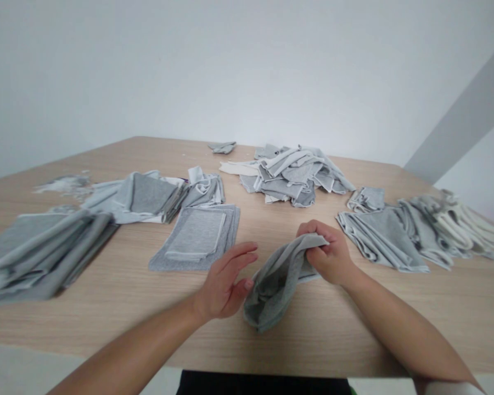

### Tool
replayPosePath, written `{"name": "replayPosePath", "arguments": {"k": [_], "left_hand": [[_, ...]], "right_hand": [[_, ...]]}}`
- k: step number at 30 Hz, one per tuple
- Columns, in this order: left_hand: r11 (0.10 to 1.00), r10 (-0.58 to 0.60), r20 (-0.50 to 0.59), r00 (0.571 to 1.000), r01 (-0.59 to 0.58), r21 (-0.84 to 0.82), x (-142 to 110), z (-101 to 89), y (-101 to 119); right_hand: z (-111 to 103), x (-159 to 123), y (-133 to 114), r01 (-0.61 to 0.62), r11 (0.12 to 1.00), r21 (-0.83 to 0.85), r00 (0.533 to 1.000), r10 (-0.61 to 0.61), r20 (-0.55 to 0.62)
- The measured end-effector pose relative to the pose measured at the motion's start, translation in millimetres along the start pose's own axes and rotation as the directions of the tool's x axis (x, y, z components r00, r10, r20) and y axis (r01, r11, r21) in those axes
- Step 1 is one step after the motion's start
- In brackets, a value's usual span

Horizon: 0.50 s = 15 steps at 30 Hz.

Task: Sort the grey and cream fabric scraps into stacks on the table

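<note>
Broadly, a wooden desk point(127, 291) carries everything, with grey cloths set around a bare middle. Biggest among them is a jumbled heap point(296, 173) toward the far edge, right of its centre. Toward the right edge lies a row of folded cloths point(387, 236), its pieces overlapping and paler at the outer end. By the left edge, close to the near-left corner, sits a thick folded pile point(53, 258); behind it, farther from the near edge, is a looser group of folded pieces point(148, 192). Between that group and the desk's middle lies a flat stack point(197, 230), a smaller square resting on a larger one.

One loose grey cloth point(280, 274) is held over the desk near the middle of the near edge, bunched and curved, its lower end hanging toward that edge; whether it touches the wood I cannot tell. The right hand point(327, 249) pinches its upper end between thumb and curled fingers. The left hand point(226, 280) is spread, thumb at the cloth's side, contact unclear.

Evidently the step in hand is handling this one piece; opening it out further would call for the left fingers to close on its free side while the right keeps its pinch.

Smallest are a crumpled scrap point(222, 147) at the far edge and white fluff point(66, 184) toward the left edge.
</note>
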State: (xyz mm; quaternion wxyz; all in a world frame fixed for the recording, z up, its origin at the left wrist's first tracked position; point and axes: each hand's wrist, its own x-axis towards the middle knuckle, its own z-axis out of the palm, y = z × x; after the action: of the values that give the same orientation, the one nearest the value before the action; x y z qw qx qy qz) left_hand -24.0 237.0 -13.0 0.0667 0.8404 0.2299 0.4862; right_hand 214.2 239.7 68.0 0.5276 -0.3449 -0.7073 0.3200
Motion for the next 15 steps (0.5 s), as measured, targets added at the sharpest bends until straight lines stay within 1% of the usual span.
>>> {"name": "replayPosePath", "arguments": {"k": [4,8,11,15], "left_hand": [[0.994,0.069,-0.032,0.997,-0.066,0.082,-1.6,0.5,3.2],[0.987,0.132,-0.014,0.991,-0.13,0.092,-1.7,1.4,5.7],[0.985,0.146,-0.01,0.989,-0.144,0.094,-1.2,1.6,6.3],[0.988,0.133,-0.013,0.991,-0.131,0.086,-1.1,2.1,6.0]], "right_hand": [[-0.1,-0.2,1.5,0.003,1.0,-0.002,1.0,-0.003,0.013],[0.1,0.3,1.5,0.01,1.0,0.007,1.0,-0.01,0.005],[0.3,0.3,1.3,0.001,1.0,0.005,1.0,-0.001,0.006],[0.2,0.1,1.4,-0.009,1.0,0.013,1.0,0.008,0.014]]}}
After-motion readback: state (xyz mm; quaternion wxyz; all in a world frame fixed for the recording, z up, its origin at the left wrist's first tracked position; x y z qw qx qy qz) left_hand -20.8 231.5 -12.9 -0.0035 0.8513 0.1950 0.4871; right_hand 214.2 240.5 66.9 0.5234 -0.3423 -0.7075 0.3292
